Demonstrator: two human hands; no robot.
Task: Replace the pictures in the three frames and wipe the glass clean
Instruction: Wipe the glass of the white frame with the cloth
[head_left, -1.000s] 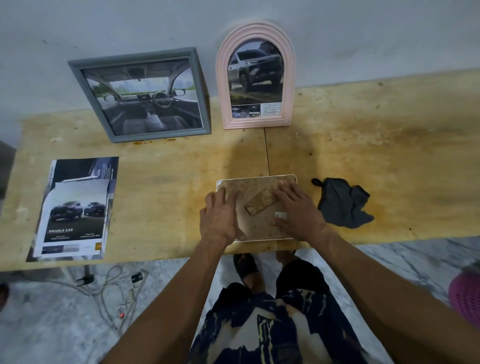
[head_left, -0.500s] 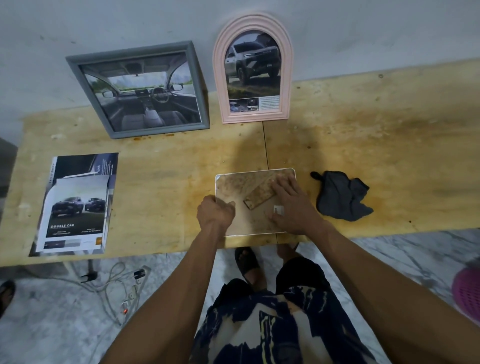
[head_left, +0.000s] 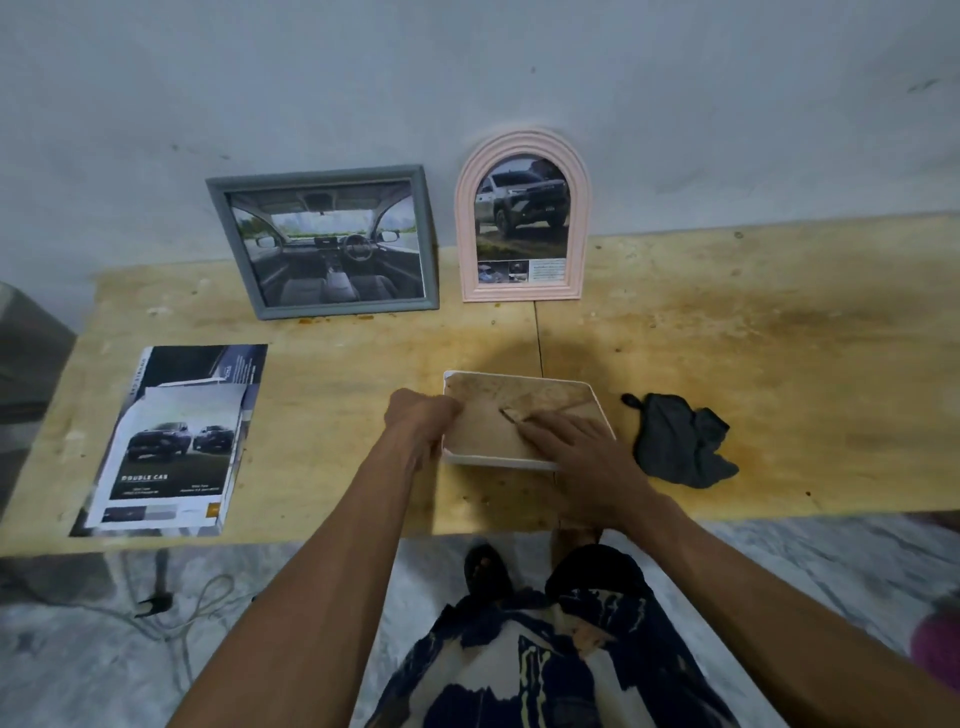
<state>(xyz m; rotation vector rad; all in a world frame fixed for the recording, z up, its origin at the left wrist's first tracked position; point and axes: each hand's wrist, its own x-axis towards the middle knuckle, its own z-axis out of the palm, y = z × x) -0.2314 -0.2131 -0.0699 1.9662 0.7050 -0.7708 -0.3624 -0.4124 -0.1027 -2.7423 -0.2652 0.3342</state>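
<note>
A: Third frame (head_left: 524, 421) lies face down on the surface (head_left: 779, 338), near its front edge, brown backing board up. Two others already stand against the wall: grey frame (head_left: 324, 241) with a car-interior picture, pink arched frame (head_left: 522, 215) with a pickup truck.

B: Step in hand?

A: Work on the back of the third frame, I judge; opening or closing, cannot tell. Left hand (head_left: 421, 415) is curled into a fist at the frame's left edge, seemingly gripping the white rim. Right hand (head_left: 576, 447) lies flat, fingers straight, pressing the backing beside the folded stand flap.

B: Next move calls for?

A: Steadying the rim while the backing shifts, probably. Then the glass needs wiping; the dark cloth (head_left: 683, 441) sits just right of the frame, untouched.

B: Spare pictures?

A: Car brochure sheets (head_left: 176, 441) stacked well to the left.

B: Frame's look?

A: Small, white-rimmed, rounded corners, mottled board. Glass side hidden.
</note>
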